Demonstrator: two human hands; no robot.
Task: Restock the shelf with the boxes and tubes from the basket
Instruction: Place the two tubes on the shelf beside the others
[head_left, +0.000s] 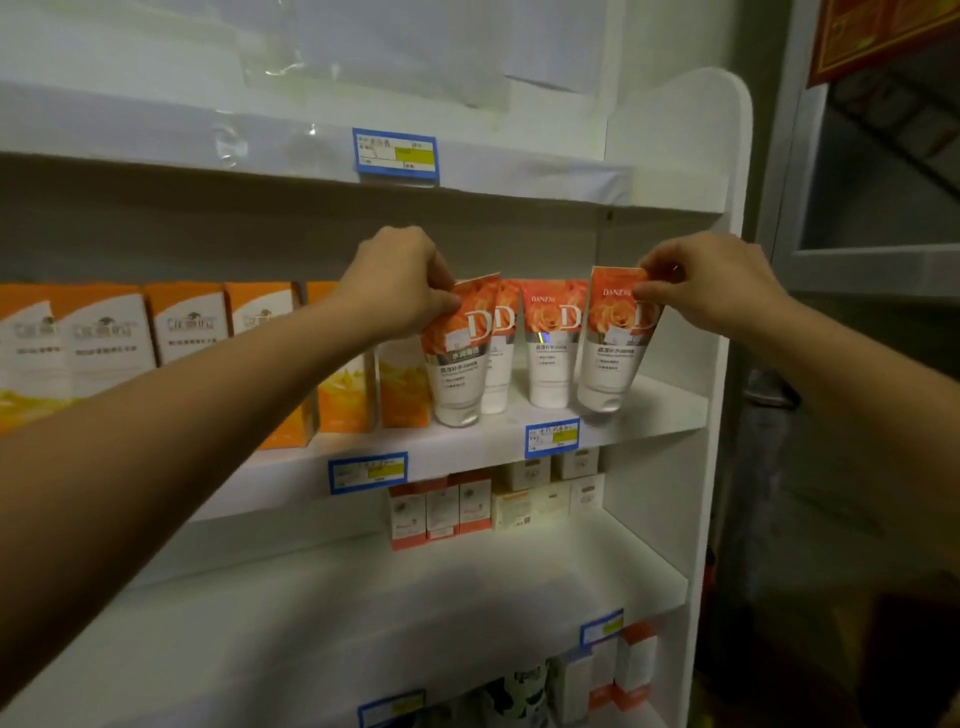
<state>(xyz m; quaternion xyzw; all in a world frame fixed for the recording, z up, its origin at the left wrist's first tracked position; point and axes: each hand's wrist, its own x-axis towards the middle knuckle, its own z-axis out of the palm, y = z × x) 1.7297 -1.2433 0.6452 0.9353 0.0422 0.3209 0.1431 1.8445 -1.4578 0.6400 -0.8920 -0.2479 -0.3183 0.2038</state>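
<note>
The orange tubes (550, 343) read "DANZ" with a large white "D"; price tags (551, 437) are illegible.

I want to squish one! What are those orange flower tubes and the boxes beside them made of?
The rose-print tubes look like soft, glossy plastic: light gleams on their white bodies, and the tops are crimped flat. The orange-and-white boxes look like printed cardboard, with sharp folded edges and a duller sheen. That's only by look.

Tubes (613, 343) glossy plastic, silver foil band; boxes (189, 322) smooth card; shelf (649, 405) matt white.
</note>
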